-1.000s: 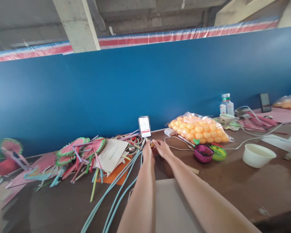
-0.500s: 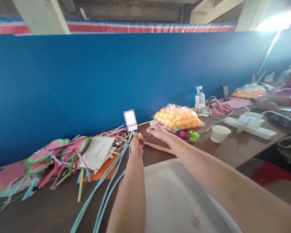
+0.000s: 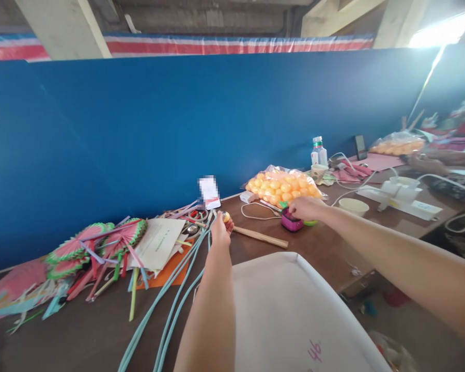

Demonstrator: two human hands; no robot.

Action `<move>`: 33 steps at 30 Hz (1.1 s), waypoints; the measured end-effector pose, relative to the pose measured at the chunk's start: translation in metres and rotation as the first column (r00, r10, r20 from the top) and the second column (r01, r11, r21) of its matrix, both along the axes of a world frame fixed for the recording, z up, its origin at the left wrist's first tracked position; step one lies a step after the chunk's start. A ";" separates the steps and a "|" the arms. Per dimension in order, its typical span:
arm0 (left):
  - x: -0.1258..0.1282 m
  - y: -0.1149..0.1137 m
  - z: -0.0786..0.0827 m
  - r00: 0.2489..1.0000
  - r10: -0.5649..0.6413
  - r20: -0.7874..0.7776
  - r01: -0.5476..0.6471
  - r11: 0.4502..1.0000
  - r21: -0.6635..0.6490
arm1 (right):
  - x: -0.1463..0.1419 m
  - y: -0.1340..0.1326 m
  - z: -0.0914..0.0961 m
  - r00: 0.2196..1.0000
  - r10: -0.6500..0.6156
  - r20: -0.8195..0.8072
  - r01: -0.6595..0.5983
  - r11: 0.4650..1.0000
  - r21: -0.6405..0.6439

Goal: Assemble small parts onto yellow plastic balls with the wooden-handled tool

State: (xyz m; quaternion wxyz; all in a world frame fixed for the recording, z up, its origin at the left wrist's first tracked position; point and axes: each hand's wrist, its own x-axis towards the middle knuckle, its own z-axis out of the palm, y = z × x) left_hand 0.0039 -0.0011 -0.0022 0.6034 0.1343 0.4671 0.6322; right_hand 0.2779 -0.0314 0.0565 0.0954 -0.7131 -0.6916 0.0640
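Note:
My left hand (image 3: 220, 230) is closed around a small orange ball (image 3: 226, 216), held just above the brown table (image 3: 81, 330) beside several light-blue tubes (image 3: 174, 299). My right hand (image 3: 306, 207) reaches out to the right and rests over a small magenta container (image 3: 292, 223) and a green one (image 3: 312, 222) behind it; its fingers curl down and what they grip is hidden. A clear bag of orange balls (image 3: 281, 187) lies just beyond that hand. A wooden stick (image 3: 260, 236) lies between my two hands.
Folded paper fans (image 3: 89, 243), coloured sticks and a paper sheet (image 3: 157, 243) pile up at the left. A white tray (image 3: 290, 315) sits before me. A white bowl (image 3: 353, 206), bottle (image 3: 319, 153), power strip (image 3: 399, 199) and another person's hand (image 3: 430, 164) are at right. A blue wall (image 3: 139, 129) backs the table.
My hands were together over the small ball. The right hand has since moved right to the magenta container, while the left stays holding the ball. The view swung right.

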 end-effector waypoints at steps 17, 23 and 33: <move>0.000 0.001 -0.003 1.000 -0.011 0.003 0.011 1.000 0.014 | -0.020 0.006 0.007 0.982 0.098 0.162 -0.067 0.981 -0.185; 0.000 0.002 -0.003 1.000 -0.009 0.011 0.009 1.000 0.011 | -0.013 0.006 0.005 0.973 0.123 0.197 -0.083 0.976 -0.200; 0.000 -0.001 0.000 1.000 -0.007 -0.009 0.007 1.000 0.013 | -0.012 0.006 0.010 0.957 0.206 0.205 -0.139 0.945 -0.297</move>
